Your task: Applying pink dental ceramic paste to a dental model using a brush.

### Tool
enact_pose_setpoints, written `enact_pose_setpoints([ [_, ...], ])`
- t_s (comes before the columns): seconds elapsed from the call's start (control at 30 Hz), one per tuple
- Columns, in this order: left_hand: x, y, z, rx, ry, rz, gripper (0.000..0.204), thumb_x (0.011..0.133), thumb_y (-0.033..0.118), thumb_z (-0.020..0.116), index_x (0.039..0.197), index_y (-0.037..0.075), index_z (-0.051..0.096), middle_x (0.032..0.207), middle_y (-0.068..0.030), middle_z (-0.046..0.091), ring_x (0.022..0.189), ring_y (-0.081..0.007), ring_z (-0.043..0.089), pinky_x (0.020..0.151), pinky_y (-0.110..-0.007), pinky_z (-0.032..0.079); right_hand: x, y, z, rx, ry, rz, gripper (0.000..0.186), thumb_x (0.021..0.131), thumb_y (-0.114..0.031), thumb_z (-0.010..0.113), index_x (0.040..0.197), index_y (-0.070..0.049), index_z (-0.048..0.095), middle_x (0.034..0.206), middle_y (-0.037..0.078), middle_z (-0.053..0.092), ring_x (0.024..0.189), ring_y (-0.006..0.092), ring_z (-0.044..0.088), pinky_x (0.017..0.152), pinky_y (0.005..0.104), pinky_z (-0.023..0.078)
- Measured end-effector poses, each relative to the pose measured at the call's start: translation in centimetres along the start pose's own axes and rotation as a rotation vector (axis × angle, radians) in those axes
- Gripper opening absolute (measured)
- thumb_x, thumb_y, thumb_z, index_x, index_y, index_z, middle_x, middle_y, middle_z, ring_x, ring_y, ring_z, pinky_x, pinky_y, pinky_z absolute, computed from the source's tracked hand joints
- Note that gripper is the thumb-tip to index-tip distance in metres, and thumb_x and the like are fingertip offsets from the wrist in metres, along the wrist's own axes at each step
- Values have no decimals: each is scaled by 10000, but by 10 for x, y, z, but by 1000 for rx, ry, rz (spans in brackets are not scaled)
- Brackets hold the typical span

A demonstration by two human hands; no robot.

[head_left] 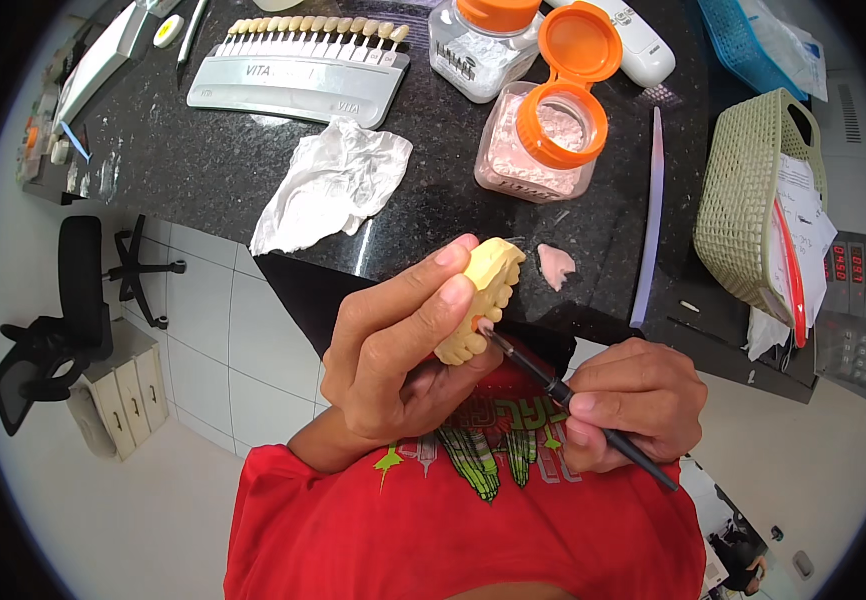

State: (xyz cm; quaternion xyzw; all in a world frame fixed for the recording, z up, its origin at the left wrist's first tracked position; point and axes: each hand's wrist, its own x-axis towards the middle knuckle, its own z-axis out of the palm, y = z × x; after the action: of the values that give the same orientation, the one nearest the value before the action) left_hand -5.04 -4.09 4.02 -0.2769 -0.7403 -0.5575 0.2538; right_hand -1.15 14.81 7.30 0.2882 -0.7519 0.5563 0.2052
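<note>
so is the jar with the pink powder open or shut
Open: the pink powder jar has its orange flip lid swung back, powder showing through the mouth.

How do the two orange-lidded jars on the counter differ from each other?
The nearer jar has its orange flip lid swung open, while the farther jar is shut. The nearer jar holds pinkish powder; the farther jar holds white powder. The nearer jar stands closer to the yellow dental cast held in the left hand. Both are clear plastic jars with orange lids on the black counter.
</note>
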Motion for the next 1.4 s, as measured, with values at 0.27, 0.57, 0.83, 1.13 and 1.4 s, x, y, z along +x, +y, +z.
enact_pose_setpoints([
  [0.27,1,1,-1,11,-3,-2,499,673,-76,778,1125,-47,569,1132,-245,584,990,-327,659,814,-322,592,-2,0,0,-5,-5,1,262,687,-4,715,934,12,628,760,102,638,581,193,649,484,252,541],
  [0.57,1,1,0,24,9,5,466,694,-60,772,1115,-54,572,1118,-252,593,990,-322,659,807,-318,593,-2,-1,-1,-17,-23,6,253,712,-25,725,942,5,624,767,99,642,585,195,653,488,251,546],
  [0.83,0,0,0,11,10,8,491,673,-69,779,1118,-55,571,1124,-253,589,986,-322,660,807,-317,593,-2,-1,0,-13,-12,-1,261,697,-23,721,939,4,626,751,96,638,582,193,652,485,253,546],
  [1.13,1,1,1,16,21,5,477,685,-71,771,1117,-48,569,1123,-250,590,982,-319,662,807,-316,593,-4,-1,0,5,34,-8,259,692,-20,725,931,6,628,748,106,636,568,187,642,467,246,529],
  [1.4,0,-2,2,37,40,22,454,697,-91,741,1113,-43,565,1108,-233,585,953,-320,671,790,-312,600,-8,-16,-18,-155,181,306,238,677,31,729,887,13,620,728,117,627,519,131,570,421,181,395],
])
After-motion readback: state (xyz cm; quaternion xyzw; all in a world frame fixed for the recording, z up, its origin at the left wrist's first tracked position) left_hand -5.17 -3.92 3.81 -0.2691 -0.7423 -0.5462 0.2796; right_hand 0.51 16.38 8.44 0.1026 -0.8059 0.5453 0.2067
